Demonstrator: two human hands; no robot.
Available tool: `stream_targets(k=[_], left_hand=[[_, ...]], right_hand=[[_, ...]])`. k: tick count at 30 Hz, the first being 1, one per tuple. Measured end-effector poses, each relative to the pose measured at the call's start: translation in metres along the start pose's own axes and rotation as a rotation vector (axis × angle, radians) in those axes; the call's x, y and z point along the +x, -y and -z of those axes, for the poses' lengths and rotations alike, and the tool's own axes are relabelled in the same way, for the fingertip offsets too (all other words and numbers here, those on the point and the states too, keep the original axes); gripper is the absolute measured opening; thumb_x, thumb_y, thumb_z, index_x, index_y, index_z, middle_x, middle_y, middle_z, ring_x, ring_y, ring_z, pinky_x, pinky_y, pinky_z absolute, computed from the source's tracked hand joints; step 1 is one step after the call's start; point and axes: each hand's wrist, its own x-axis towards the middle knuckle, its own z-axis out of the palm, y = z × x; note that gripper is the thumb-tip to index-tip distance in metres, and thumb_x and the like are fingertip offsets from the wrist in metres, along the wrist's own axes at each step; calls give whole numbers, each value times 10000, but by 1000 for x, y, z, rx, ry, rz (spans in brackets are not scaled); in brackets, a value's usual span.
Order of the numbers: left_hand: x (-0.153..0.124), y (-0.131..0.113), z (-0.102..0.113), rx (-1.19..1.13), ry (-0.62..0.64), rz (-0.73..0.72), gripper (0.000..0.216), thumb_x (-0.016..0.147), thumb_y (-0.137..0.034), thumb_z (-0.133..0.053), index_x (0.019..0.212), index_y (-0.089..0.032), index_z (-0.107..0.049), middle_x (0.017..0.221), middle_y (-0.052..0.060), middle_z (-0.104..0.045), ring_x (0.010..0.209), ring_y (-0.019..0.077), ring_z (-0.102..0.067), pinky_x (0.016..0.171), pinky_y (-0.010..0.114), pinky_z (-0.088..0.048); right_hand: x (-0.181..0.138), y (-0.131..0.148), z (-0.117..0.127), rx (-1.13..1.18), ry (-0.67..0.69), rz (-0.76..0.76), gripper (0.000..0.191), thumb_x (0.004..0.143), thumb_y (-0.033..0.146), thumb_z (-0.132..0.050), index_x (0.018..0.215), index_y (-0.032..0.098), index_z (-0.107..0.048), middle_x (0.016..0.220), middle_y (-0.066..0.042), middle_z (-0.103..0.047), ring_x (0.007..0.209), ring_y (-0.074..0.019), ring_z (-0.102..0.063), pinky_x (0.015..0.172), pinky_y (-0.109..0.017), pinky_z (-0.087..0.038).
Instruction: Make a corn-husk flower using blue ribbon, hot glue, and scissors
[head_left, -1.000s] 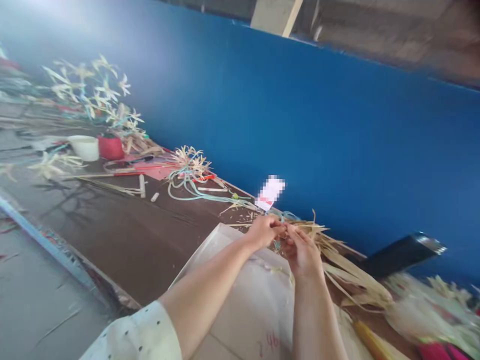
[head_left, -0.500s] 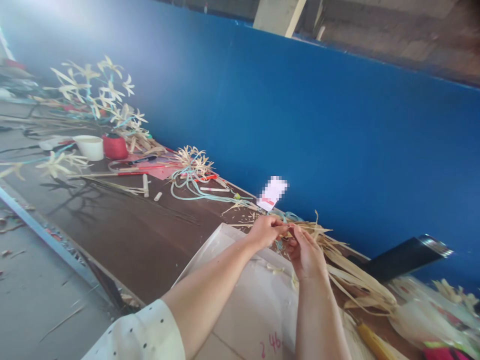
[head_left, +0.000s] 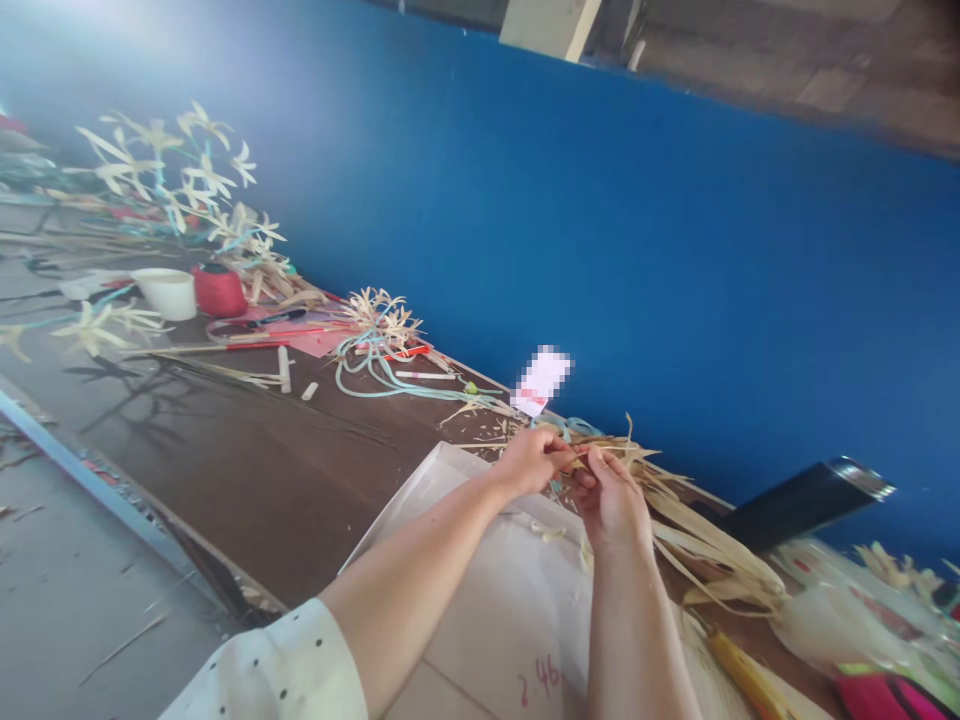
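Over the white box lid (head_left: pixel 495 590), my left hand (head_left: pixel 529 464) and my right hand (head_left: pixel 613 500) meet fingertip to fingertip. Between them is a thin pale strip of dried husk (head_left: pixel 579 461), pinched by both hands. Fingers cover most of it, so its full shape is hidden. Just beyond my right hand lies a bundle of long dried husk strips (head_left: pixel 709 540). Small husk scraps (head_left: pixel 487 430) are scattered past my left hand.
Husk flowers on blue stems (head_left: pixel 199 175), a white cup (head_left: pixel 166 293) and a red thread spool (head_left: pixel 219 291) stand at left. Looped blue cord (head_left: pixel 375 380) lies mid-table. A black bottle (head_left: pixel 806 503) lies at right. A blue partition (head_left: pixel 600 220) borders the table.
My fingers have shifted slightly around the pale strip, with the right fingers a little more spread along it. The whole view has turned slightly; the other things stay in place.
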Motion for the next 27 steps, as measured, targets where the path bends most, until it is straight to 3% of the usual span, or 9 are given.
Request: stream_targets(k=[4,11,16,20,27], left_hand=[[1,2,0,19,7,18,292,759,-391,-555,812,-118,-645,585,-5,-565,446,67,-438,443,188,-341],[2,2,1,-14,-44,-18,265,758,-366,-557,801,-118,-638,733,35,-653,553,88,-529,505,189,-390],[0,-2,2,-24,-72,-15,280,758,-383,-565,805,-120,-650,706,25,-650,517,76,-510,505,187,-389],[2,3,1,-17,-77,-12,271,750,-366,-568,837,-122,-649,731,37,-662,543,92,-529,490,189,-382],[2,4,-1,5,-44,-3,280,757,-368,-548,831,-116,-646,688,33,-638,532,92,-510,485,190,-365]], right_hand=[[-1,0,1,-1,0,15,261,575,306,-790,755,179,-650,727,21,-614,438,-13,-391,362,-122,-309],[-2,4,1,-71,5,-21,388,627,376,-749,961,193,-673,954,-41,-654,454,-34,-412,351,-159,-342],[-3,2,-3,-112,-24,-27,382,560,362,-798,868,172,-677,776,-15,-645,441,-37,-415,346,-146,-326],[-4,-2,-6,-163,-34,30,351,548,370,-807,796,167,-661,565,37,-554,402,-37,-385,339,-146,-287],[1,-8,1,-217,-68,91,316,580,376,-785,783,167,-662,527,42,-522,398,-47,-344,339,-169,-251]])
